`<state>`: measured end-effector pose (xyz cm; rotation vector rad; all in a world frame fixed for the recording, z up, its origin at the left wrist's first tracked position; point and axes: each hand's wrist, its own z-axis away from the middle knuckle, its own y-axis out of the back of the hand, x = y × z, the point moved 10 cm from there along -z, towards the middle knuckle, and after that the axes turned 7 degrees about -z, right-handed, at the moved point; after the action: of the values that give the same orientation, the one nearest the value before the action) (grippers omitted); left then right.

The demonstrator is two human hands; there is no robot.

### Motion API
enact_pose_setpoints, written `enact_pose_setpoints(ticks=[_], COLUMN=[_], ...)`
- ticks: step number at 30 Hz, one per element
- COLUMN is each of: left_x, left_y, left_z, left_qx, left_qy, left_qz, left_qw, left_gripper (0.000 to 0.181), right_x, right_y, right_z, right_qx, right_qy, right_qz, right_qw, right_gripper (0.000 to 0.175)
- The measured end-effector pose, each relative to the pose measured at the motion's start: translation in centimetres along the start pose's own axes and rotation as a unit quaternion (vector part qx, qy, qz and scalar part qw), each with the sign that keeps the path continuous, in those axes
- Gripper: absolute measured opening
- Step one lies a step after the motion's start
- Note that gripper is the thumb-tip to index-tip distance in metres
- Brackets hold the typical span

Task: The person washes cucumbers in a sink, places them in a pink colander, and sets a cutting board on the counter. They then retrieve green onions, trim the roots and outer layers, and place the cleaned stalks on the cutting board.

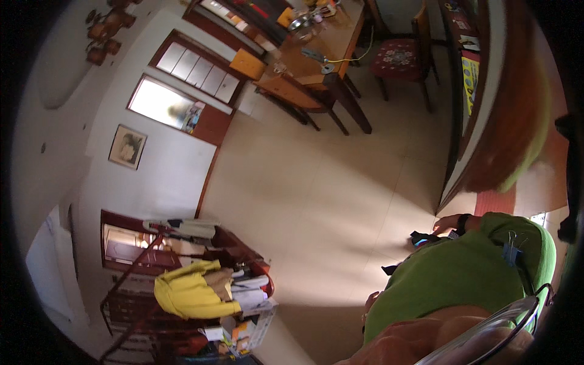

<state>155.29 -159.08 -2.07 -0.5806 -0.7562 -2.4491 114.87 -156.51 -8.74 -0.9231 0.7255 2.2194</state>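
Observation:
My right hand (445, 224), with a dark watch band on the wrist, hangs beside my green shirt (456, 273). Just past its fingers shows a dark object with a bright blue patch (420, 241); whether the hand holds it is unclear. Only a small part of my left hand (372, 301) shows past the shirt's lower edge, so its grip is hidden. Between the two hands a black pointed thing (388, 270) juts out over the tiled floor (319, 196). A binder clip (512, 253) is fixed to the shirt near a dark cable.
Clothes, among them a yellow jacket (191, 289), hang on a dark red stair railing (269, 278). Beyond the floor stand a wooden dining table (335, 43), a chair (296, 93) and a cushioned chair (397, 57). A blurred wooden furniture edge (497, 132) is close on my right.

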Motion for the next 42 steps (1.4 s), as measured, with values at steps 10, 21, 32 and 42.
enact_pose_setpoints(ticks=[10,21,32,42], left_x=[9.2,32.6,42.6,44.1], left_y=[16.5,37.3,44.7,41.1], left_z=[-13.2,-31.2,-42.9,-49.3], left_qx=[0.006,0.019,0.085,0.081], left_qy=[-0.026,-0.096,-0.102,0.014], left_qz=[0.028,-0.105,-0.115,0.318], left_qw=[0.999,0.99,0.985,0.945], left_gripper=[0.051,0.052,0.047,0.043], right_x=[4.5,-9.1,-30.8,-37.6], right_y=[6.8,37.6,82.9,104.1], right_z=[-10.9,-16.3,-26.1,-36.9], right_qx=[0.069,0.451,0.485,0.489], right_qy=[-0.009,0.053,0.023,0.081], right_qz=[-0.373,0.402,-0.032,0.119], right_qw=[0.925,0.795,0.874,0.86], right_gripper=[0.041,0.019,0.077,0.115])
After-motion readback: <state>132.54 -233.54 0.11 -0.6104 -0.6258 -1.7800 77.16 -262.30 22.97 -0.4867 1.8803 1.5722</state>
